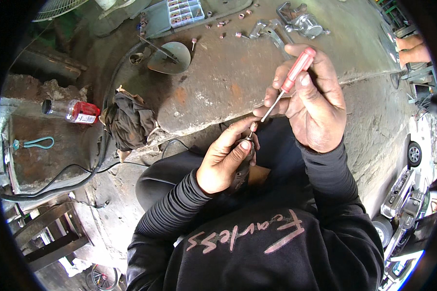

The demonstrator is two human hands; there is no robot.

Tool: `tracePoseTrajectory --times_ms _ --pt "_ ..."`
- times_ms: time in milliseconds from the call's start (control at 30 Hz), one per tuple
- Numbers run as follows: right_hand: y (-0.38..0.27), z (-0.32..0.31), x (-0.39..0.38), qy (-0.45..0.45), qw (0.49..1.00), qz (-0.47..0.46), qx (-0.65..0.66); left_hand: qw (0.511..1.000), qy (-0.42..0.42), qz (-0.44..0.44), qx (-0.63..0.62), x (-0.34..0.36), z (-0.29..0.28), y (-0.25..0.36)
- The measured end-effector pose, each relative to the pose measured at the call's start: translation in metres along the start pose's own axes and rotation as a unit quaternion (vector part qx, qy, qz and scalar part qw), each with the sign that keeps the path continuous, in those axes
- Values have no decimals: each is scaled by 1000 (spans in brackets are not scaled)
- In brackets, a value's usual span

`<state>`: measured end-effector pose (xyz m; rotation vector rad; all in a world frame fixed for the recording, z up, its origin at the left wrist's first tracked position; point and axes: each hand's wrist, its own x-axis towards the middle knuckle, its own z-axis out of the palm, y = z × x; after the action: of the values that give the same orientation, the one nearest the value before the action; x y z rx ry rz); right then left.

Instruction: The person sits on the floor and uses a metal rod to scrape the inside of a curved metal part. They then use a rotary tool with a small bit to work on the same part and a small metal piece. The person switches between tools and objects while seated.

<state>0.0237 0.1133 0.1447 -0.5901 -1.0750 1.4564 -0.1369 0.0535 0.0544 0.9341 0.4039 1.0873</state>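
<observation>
Just beyond the nose of the black rotary tool [241, 178], the fingers of the right hand [319, 106] are closed lightly round one red-handled screwdriver [298, 69], its shaft slanting down toward the tool. The fingers of the left hand [217, 167] are wrapped round that one tool, thumb and forefinger near its single small brown bit [254, 126]; whether the screwdriver's tip touches the bit, I cannot tell. The step in hand seems to be work at the bit with this tip; it would call for a steady left grip and fine aim from the right.

Farther out, left of the rotary tool, are one dark rag [127, 121] and one clear-and-red bottle [77, 110]. Beyond it to the left lie one metal dish [182, 51] and one blue compartment case [156, 20]; straight beyond, at least six small loose pieces [241, 16]; beyond to the right, apparently two grey metal parts [308, 26].
</observation>
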Motion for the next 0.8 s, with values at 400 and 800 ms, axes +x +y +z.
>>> tracePoseTrajectory --times_ms 400,800 --pt "11 -9 -1 -13 999 31 24 999 -11 -14 50 -3 2 0" --pt "14 -6 -1 -12 999 18 27 999 -12 -4 40 -4 2 -1"
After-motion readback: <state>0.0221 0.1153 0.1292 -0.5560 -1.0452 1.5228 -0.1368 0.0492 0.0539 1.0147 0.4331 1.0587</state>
